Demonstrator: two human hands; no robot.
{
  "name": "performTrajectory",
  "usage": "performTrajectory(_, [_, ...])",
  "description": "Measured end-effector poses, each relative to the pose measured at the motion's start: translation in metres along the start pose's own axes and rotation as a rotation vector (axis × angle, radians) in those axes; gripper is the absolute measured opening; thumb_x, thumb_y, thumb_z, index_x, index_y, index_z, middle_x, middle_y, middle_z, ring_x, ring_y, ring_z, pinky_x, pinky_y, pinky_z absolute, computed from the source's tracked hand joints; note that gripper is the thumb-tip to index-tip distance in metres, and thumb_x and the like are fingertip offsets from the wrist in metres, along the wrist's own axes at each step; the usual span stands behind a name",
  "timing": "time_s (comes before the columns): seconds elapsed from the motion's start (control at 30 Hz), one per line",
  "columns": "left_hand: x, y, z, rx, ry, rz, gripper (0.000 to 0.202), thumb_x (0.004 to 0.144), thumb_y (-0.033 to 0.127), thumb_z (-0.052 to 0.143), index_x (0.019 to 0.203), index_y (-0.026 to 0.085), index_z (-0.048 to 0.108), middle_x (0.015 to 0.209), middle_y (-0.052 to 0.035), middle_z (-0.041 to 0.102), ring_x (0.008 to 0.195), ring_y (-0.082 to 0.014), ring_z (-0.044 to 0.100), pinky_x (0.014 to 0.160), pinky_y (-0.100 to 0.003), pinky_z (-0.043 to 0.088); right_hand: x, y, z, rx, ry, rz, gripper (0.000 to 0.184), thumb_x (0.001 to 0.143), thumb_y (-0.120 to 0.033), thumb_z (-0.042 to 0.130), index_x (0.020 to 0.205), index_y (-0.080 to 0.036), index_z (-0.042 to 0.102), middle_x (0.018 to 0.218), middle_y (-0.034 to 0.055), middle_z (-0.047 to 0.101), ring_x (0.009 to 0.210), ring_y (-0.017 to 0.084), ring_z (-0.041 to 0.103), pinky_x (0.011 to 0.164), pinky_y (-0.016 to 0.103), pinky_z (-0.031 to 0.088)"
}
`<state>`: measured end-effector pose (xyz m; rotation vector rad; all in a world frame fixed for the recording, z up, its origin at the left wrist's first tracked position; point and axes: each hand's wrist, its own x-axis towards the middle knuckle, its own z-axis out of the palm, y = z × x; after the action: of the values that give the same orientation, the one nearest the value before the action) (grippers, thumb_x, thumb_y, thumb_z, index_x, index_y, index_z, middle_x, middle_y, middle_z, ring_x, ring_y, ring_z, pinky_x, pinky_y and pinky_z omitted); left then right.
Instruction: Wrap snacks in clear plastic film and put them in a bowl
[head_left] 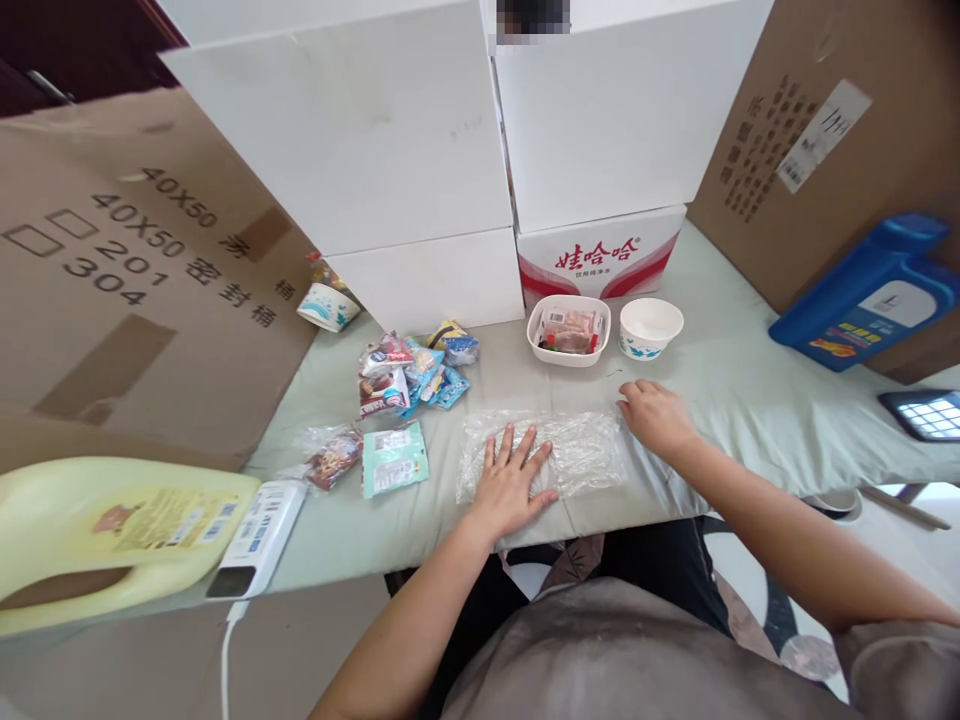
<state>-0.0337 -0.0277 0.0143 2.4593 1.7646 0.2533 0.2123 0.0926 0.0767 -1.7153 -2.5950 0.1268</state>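
A crinkled sheet or bag of clear plastic [585, 455] lies flat on the cloth-covered table in front of me. My left hand [512, 488] rests palm down on its left half, fingers spread. By the plastic's upper right corner, my right hand [658, 422] has its fingers bent and close together; whether they hold anything is hidden. Just beyond are a white tub [568, 357] with packaged food in it and a white paper cup [651, 335] with a blue print. Left of the plastic lies a mint-green packet [394, 460].
Several snack packets [420, 370] form a pile, with a clear-wrapped snack [334, 457] nearby. A yellow jug [112, 530] and white power strip [259, 540] are left. White boxes [420, 150] stand behind. A blue bottle [862, 290] and a phone [926, 415] are right.
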Motion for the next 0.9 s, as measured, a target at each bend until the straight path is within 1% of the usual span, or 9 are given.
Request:
performTrajectory(0.07, [0.001,0.002,0.001,-0.005,0.0,-0.004,0.071,0.085,0.06,0.053,0.147,0.032,0.033,0.158,-0.0059,0.025,0.146,-0.0394,0.008,0.114,-0.065,0.01,-0.011,-0.013,0.0,0.021,0.108,-0.157,0.031,0.096,-0.026,0.041,0.114,-0.012,0.062,0.114,0.019,0.063,0.112,0.032,0.055,0.095,0.043,0.04])
performTrajectory(0.13, [0.003,0.005,0.0,-0.002,-0.013,-0.015,0.072,0.085,0.061,0.052,0.148,0.032,0.033,0.158,-0.0056,0.024,0.146,-0.0399,0.008,0.113,-0.065,0.011,-0.023,-0.033,0.013,0.067,0.175,-0.402,0.039,0.095,-0.034,0.045,0.125,-0.012,0.058,0.129,0.0179,0.057,0.127,0.033,0.044,0.105,0.046,0.033])
performTrajectory(0.23, [0.001,-0.001,-0.003,0.032,-0.054,-0.051,0.074,0.084,0.061,0.055,0.148,0.033,0.031,0.159,-0.0044,0.022,0.146,-0.0391,0.009,0.114,-0.064,0.013,-0.038,-0.048,0.043,0.1,0.117,-0.627,0.068,0.089,-0.054,0.052,0.143,-0.014,0.042,0.149,0.0157,0.04,0.141,0.035,0.025,0.113,0.053,0.021])
performTrajectory(0.33, [-0.014,-0.024,-0.01,0.096,-0.069,-0.132,0.078,0.082,0.061,0.058,0.149,0.03,0.031,0.159,-0.0075,0.022,0.146,-0.0385,0.012,0.114,-0.062,0.015,-0.049,-0.035,0.065,0.105,0.025,-0.621,0.078,0.088,-0.064,0.048,0.148,-0.015,0.035,0.154,0.0151,0.032,0.144,0.036,0.018,0.114,0.057,0.017])
performTrajectory(0.4, [-0.03,-0.043,-0.015,0.124,-0.031,-0.157,0.082,0.081,0.062,0.059,0.149,0.025,0.032,0.158,-0.012,0.024,0.146,-0.0396,0.014,0.113,-0.062,0.017,-0.057,-0.019,0.068,0.115,0.008,-0.614,0.08,0.088,-0.065,0.045,0.148,-0.014,0.033,0.155,0.016,0.028,0.145,0.037,0.015,0.114,0.059,0.016])
performTrajectory(0.5, [-0.056,-0.061,-0.025,0.098,0.076,-0.052,0.083,0.077,0.061,0.063,0.144,0.018,0.039,0.153,-0.0173,0.032,0.143,-0.0405,0.02,0.113,-0.061,0.024,-0.071,0.0,0.062,0.155,0.028,-0.658,0.082,0.087,-0.066,0.048,0.146,-0.011,0.036,0.154,0.0175,0.03,0.144,0.036,0.017,0.114,0.058,0.022])
performTrajectory(0.67, [-0.076,-0.064,-0.034,-0.047,0.199,0.147,0.026,0.087,0.023,0.056,0.112,0.019,0.062,0.123,-0.0104,0.062,0.127,-0.0272,0.05,0.105,-0.045,0.045,-0.087,0.011,0.059,0.274,0.141,-0.62,0.039,0.095,-0.036,0.048,0.127,-0.016,0.058,0.133,0.0138,0.057,0.129,0.026,0.047,0.105,0.045,0.043])
performTrajectory(0.77, [-0.075,-0.066,-0.035,-0.095,0.273,0.175,0.019,0.088,0.012,0.048,0.096,0.02,0.064,0.11,-0.007,0.068,0.118,-0.0224,0.059,0.098,-0.039,0.051,-0.088,0.014,0.06,0.332,0.217,-0.639,0.027,0.096,-0.022,0.045,0.115,-0.02,0.064,0.12,0.0097,0.066,0.12,0.023,0.056,0.1,0.042,0.048])
performTrajectory(0.9, [-0.07,-0.066,-0.043,-0.175,0.238,0.104,0.017,0.091,0.016,0.044,0.091,0.02,0.06,0.107,-0.0061,0.07,0.109,-0.0197,0.064,0.091,-0.034,0.053,-0.084,0.017,0.05,0.414,0.198,-0.598,0.025,0.096,-0.022,0.043,0.109,-0.02,0.065,0.108,0.0084,0.07,0.107,0.02,0.063,0.091,0.037,0.053])
